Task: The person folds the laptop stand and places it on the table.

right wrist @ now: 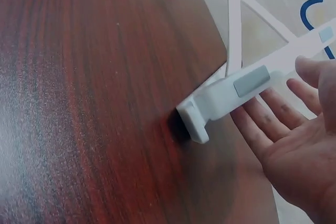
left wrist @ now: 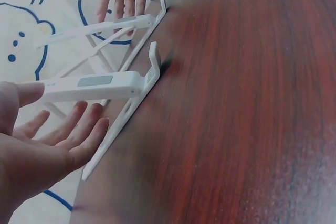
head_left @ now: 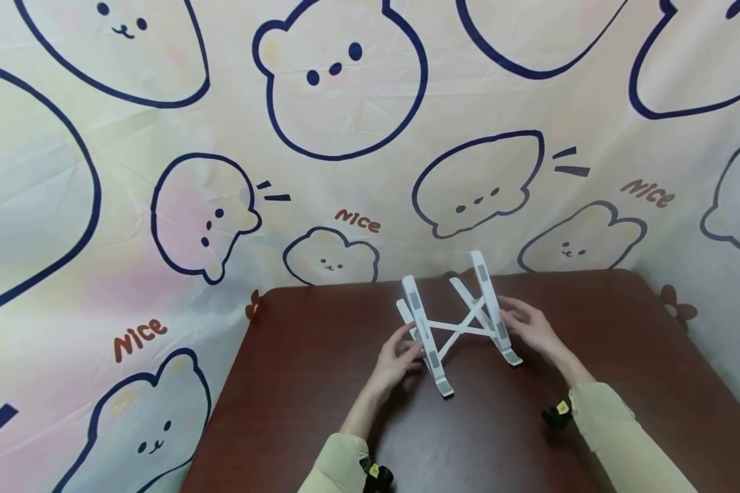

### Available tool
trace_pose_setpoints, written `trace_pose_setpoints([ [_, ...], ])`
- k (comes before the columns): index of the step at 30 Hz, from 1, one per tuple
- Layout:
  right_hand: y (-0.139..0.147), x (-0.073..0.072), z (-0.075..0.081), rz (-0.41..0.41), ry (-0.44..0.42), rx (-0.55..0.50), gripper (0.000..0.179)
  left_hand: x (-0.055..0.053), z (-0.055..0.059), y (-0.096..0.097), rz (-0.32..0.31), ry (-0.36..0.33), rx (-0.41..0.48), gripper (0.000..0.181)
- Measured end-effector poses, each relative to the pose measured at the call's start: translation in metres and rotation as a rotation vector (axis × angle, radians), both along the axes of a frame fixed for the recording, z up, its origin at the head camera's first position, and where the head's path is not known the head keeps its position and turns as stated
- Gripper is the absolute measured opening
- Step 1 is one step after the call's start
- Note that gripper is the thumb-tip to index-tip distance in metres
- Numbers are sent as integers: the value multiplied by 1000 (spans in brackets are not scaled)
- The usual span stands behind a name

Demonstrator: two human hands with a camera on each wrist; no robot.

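A white folding laptop stand (head_left: pixel 462 329) stands unfolded on the brown table, its crossed struts joining two sloping side arms. Grey pads line the arms, and each front end turns up in a hooked lip. My left hand (head_left: pixel 396 359) is at the outer side of the left arm. In the left wrist view, its thumb (left wrist: pixel 31 93) touches that arm while the loosely bent fingers lie below. Beside the right arm is my right hand (head_left: pixel 533 332). The right wrist view shows its thumb (right wrist: pixel 307 69) at the arm's edge, fingers extended beneath; firm contact is unclear.
The dark brown wooden table (head_left: pixel 296 397) has rounded far corners. Behind and beside it hangs a pale cloth (head_left: pixel 222 123) printed with cartoon animal outlines. Black wrist devices (head_left: pixel 557 415) sit at both pale sleeve cuffs.
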State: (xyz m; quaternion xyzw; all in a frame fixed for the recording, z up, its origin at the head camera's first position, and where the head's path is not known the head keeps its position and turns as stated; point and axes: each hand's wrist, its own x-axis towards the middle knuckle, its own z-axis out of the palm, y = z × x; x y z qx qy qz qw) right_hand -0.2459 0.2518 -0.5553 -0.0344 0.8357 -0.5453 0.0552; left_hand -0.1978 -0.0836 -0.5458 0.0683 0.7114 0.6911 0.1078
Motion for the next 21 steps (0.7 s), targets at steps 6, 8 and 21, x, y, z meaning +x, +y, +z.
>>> trace_pose_setpoints([
  [6, -1, 4, -4, 37, -18, -22, 60, 2, -5, 6, 29, 27, -11, 57],
  [8, -1, 3, -4, 42, -12, -29, 59, 1, -6, 7, 54, 38, -16, 57],
  [21, -4, 2, -6, 16, 3, -130, 57, 0, -6, 7, 115, 45, 0, 54],
])
